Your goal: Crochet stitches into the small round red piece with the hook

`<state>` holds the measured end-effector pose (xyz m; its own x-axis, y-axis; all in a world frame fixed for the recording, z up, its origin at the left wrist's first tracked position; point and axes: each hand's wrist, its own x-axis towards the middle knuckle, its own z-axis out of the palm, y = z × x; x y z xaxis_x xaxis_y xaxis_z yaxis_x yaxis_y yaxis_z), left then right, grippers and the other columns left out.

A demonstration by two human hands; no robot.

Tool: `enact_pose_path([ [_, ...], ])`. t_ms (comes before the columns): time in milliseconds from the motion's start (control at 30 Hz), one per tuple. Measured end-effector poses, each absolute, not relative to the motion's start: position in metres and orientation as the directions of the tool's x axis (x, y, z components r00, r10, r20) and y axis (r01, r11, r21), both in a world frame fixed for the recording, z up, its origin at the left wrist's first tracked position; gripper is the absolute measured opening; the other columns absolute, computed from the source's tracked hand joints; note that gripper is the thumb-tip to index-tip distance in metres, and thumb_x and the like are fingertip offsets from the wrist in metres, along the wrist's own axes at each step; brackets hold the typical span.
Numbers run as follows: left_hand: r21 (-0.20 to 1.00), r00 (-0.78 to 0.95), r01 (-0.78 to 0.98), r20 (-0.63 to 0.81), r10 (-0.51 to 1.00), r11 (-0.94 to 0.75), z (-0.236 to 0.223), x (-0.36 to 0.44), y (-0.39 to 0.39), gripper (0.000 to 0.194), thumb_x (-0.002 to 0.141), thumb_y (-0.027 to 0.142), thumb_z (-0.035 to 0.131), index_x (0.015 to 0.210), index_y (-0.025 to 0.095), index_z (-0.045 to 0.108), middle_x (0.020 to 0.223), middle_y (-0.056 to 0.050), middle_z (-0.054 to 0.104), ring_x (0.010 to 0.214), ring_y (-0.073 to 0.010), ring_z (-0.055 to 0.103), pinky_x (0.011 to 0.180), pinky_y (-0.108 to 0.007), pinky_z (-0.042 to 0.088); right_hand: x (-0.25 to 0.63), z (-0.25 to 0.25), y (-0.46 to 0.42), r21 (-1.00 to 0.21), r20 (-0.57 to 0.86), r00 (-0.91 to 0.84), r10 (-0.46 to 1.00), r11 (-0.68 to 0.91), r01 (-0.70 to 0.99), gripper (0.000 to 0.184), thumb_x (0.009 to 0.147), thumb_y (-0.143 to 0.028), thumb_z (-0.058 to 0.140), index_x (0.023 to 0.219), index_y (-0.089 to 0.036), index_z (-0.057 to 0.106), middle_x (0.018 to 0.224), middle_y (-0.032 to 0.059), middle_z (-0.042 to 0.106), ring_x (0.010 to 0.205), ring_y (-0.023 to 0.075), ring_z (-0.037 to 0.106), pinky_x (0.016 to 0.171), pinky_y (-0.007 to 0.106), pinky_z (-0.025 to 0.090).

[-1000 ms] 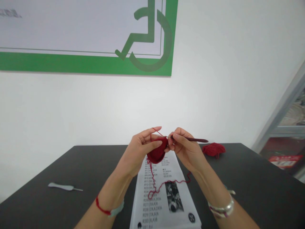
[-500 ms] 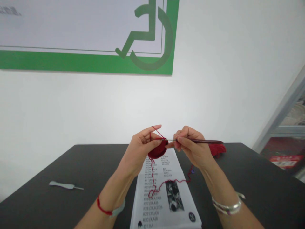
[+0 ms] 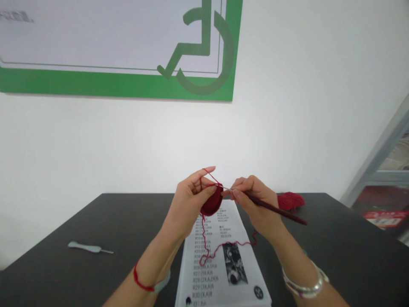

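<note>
Between thumb and fingers, my left hand pinches a small round piece of dark red crochet. A strand of red yarn runs over its raised index finger down to the work. My right hand is closed around a crochet hook with a dark red handle, tilted so the handle end points down to the right. The hook's metal tip meets the top edge of the crochet piece. Yarn also hangs below the piece and curls across the printed sheets.
A red yarn ball sits behind my right wrist. On the left of the black table lies a second hook with a pale grey handle. A white wall with a green-bordered sign rises behind; a metal-framed shelf stands at right.
My right hand has tilted the crochet hook, its handle end swinging down from nearly level. The left hand keeps its hold on the crochet piece, which has turned slightly.
</note>
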<state>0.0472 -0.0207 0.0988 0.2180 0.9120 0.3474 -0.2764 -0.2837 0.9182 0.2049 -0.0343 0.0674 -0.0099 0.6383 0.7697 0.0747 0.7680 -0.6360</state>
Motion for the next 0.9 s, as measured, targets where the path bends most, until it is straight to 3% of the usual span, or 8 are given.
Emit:
enact_pose_path([
  [167,0.903,0.135,-0.264,0.383,0.914,-0.34,0.098,0.053,-0.023,0.04,0.071,0.013,0.069,0.111,0.015,0.064,0.062,0.004,0.066,0.057,-0.0112,0.058,0.055,-0.022,0.043,0.197,0.065,-0.04,-0.517,0.836,-0.002,0.548,0.79,0.33,0.014,0.085,-0.014,0.055,0.076,-0.024,0.052,0.071,-0.0019,0.061,0.059,0.0114,0.054,0.056,0.025,0.044],
  [367,0.888,0.097,-0.2,0.439,0.893,-0.414,0.094,0.054,-0.023,0.038,0.074,0.012,0.067,0.112,0.015,0.064,0.065,0.004,0.065,0.06,-0.0103,0.057,0.06,-0.023,0.045,0.198,0.066,-0.038,-0.584,0.796,0.019,0.605,0.759,0.288,0.015,0.088,-0.016,0.053,0.076,-0.024,0.05,0.066,-0.0033,0.057,0.06,0.0122,0.054,0.055,0.025,0.043],
  [433,0.886,0.097,-0.168,0.451,0.887,-0.432,0.093,0.053,-0.022,0.038,0.075,0.013,0.067,0.113,0.015,0.064,0.067,0.004,0.065,0.061,-0.0104,0.057,0.061,-0.023,0.045,0.2,0.068,-0.037,-0.496,0.839,-0.05,0.541,0.8,0.338,0.014,0.088,-0.014,0.052,0.078,-0.024,0.05,0.07,-0.0023,0.058,0.062,0.0122,0.055,0.056,0.025,0.044],
  [600,0.885,0.072,-0.127,0.459,0.886,-0.448,0.092,0.051,-0.02,0.04,0.074,0.018,0.068,0.114,0.016,0.064,0.07,0.002,0.067,0.064,-0.0134,0.058,0.065,-0.027,0.047,0.199,0.068,-0.037,-0.117,0.905,-0.305,0.297,0.863,0.492,0.017,0.089,-0.007,0.048,0.084,-0.024,0.049,0.077,0.0024,0.06,0.07,0.0149,0.056,0.061,0.028,0.047],
  [700,0.874,0.025,-0.049,0.485,0.874,-0.484,0.093,0.051,-0.021,0.038,0.073,0.019,0.07,0.111,0.018,0.067,0.07,0.001,0.068,0.067,-0.0148,0.059,0.068,-0.028,0.048,0.196,0.063,-0.032,-0.011,0.91,-0.345,0.228,0.847,0.532,0.018,0.088,-0.006,0.049,0.085,-0.024,0.05,0.076,0.0036,0.06,0.07,0.0172,0.055,0.062,0.031,0.047],
  [800,0.893,0.061,-0.041,0.45,0.891,-0.448,0.095,0.05,-0.022,0.041,0.071,0.02,0.072,0.112,0.019,0.067,0.07,0.002,0.066,0.06,-0.0128,0.055,0.058,-0.026,0.046,0.194,0.057,-0.024,-0.069,0.934,-0.273,0.231,0.866,0.496,0.017,0.089,-0.008,0.05,0.088,-0.025,0.051,0.079,0.0035,0.06,0.072,0.017,0.058,0.063,0.031,0.049],
  [900,0.929,0.217,-0.204,0.35,0.911,-0.308,0.096,0.047,-0.019,0.051,0.068,0.019,0.075,0.118,0.017,0.064,0.063,0.004,0.062,0.052,-0.0088,0.05,0.051,-0.022,0.039,0.195,0.054,-0.018,-0.264,0.932,-0.149,0.33,0.902,0.342,0.016,0.089,-0.011,0.054,0.092,-0.027,0.053,0.083,0.0011,0.06,0.072,0.0143,0.059,0.061,0.027,0.049],
])
